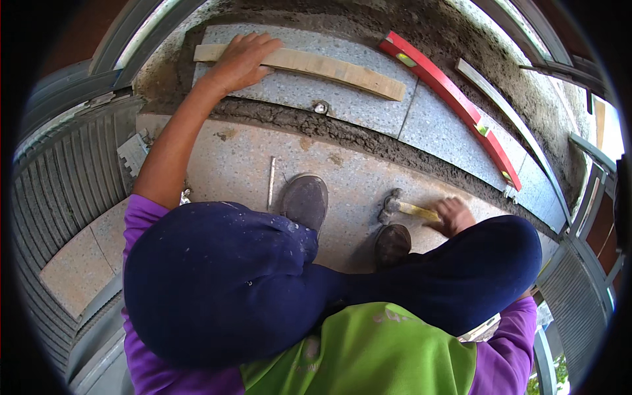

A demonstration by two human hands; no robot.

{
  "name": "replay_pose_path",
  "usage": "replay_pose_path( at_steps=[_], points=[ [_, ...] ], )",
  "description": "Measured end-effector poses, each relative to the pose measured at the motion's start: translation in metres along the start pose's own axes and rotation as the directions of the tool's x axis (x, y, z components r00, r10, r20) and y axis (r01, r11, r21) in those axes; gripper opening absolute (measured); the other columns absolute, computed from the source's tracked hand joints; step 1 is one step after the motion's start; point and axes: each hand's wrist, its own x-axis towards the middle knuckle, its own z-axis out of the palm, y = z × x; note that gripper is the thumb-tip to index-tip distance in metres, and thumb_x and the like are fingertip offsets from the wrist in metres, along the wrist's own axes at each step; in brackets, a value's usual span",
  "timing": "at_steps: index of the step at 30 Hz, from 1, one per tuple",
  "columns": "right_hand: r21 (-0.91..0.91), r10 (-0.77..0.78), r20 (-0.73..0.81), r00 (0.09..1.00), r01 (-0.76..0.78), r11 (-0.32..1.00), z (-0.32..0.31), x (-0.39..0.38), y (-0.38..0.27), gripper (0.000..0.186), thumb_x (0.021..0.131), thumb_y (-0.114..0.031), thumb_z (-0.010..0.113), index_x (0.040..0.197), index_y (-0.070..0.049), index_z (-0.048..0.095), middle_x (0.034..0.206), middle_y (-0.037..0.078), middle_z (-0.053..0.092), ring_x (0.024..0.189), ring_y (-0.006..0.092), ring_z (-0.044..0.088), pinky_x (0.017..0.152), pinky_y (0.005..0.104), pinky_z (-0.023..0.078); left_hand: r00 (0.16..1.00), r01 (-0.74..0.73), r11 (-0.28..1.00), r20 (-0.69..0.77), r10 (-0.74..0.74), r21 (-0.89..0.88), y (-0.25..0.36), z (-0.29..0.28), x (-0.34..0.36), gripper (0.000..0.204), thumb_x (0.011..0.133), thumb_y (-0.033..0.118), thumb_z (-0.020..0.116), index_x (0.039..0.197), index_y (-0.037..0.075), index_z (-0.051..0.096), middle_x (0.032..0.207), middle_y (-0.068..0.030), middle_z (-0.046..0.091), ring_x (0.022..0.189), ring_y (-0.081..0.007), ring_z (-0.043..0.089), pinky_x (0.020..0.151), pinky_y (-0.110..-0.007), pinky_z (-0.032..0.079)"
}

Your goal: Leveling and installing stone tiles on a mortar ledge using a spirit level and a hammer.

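My left hand (245,60) lies across a wooden batten (332,68) near its left end. Its fingers reach over the far edge and its thumb sits at the near edge. Under the batten is a speckled grey floor tile (299,99). Beside my right knee, my right hand (454,216) is closed at the handle end of a hammer (415,210). The fingers are slightly blurred and partly hidden. The hammer's head is low over the lower step, close to my right shoe (393,244).
A red spirit level (454,87) crosses the tiles at right, with a long pale strip (510,112) beyond. Wet mortar (283,120) fills the tile's near edge, where a small round metal piece (320,107) sits. A white stick (271,183) lies beside my left shoe (305,199). Metal frames (579,257) flank me.
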Motion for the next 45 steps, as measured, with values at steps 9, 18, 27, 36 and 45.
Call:
replay_pose_path(
  at_steps=[9, 18, 27, 36, 45],
  points=[
    [0.363, 0.015, 0.14, 0.99, -0.066, 0.929, -0.037, 0.028, -0.011, 0.028, 0.084, -0.013, 0.07, 0.108, -0.007, 0.058, 0.093, 0.017, 0.069, 0.076, 0.0396, 0.069, 0.065, 0.0469, 0.056, 0.999, 0.032, 0.999, 0.019, -0.033, 0.016, 0.007, -0.006, -0.005, 0.065, 0.087, 0.015, 0.076, 0.147, 0.011, 0.052, 0.15, -0.0126, 0.05, 0.14, -0.0324, 0.044, 0.116, -0.047, 0.034],
    [0.348, -0.075, 0.111, 0.991, 0.032, 0.937, -0.198, 0.118, -0.029, 0.022, 0.086, -0.013, 0.069, 0.104, -0.002, 0.064, 0.071, 0.018, 0.067, 0.062, 0.0359, 0.068, 0.059, 0.0456, 0.054, 0.999, 0.018, 1.0, -0.029, -0.018, 0.006, 0.007, -0.007, 0.003, 0.065, 0.086, 0.014, 0.076, 0.146, 0.012, 0.052, 0.147, -0.0097, 0.051, 0.137, -0.0302, 0.045, 0.115, -0.047, 0.034],
    [0.181, 0.02, -0.334, 0.942, 0.043, 0.983, -0.227, 0.253, -0.121, 0.023, 0.1, -0.021, 0.057, 0.109, 0.0, 0.054, 0.073, 0.023, 0.066, 0.063, 0.0385, 0.068, 0.059, 0.0497, 0.054, 0.999, -0.007, 1.0, -0.047, 0.006, -0.022, 0.01, -0.012, 0.002, 0.058, 0.08, 0.016, 0.079, 0.134, 0.017, 0.058, 0.13, -0.0044, 0.059, 0.126, -0.0263, 0.053, 0.107, -0.046, 0.039],
    [0.149, 0.091, -0.495, 0.864, -0.019, 0.989, -0.183, 0.297, -0.141, 0.022, 0.1, -0.023, 0.056, 0.099, -0.002, 0.051, 0.079, 0.025, 0.068, 0.07, 0.0458, 0.067, 0.064, 0.0561, 0.054, 1.0, -0.012, 0.999, -0.017, 0.013, 0.031, 0.01, -0.012, 0.005, 0.04, 0.08, 0.018, 0.074, 0.118, 0.013, 0.066, 0.121, -0.0045, 0.062, 0.119, -0.0273, 0.056, 0.103, -0.045, 0.041],
    [0.11, 0.111, -0.414, 0.903, -0.072, 0.991, -0.175, 0.305, -0.146, 0.02, 0.1, -0.019, 0.055, 0.097, -0.001, 0.05, 0.081, 0.026, 0.069, 0.07, 0.0448, 0.069, 0.064, 0.0545, 0.057, 0.997, -0.008, 0.999, -0.078, 0.005, -0.031, 0.004, -0.01, 0.002, 0.056, 0.078, 0.023, 0.079, 0.128, 0.005, 0.062, 0.13, -0.0069, 0.063, 0.124, -0.0275, 0.056, 0.108, -0.046, 0.039]
  ],
)
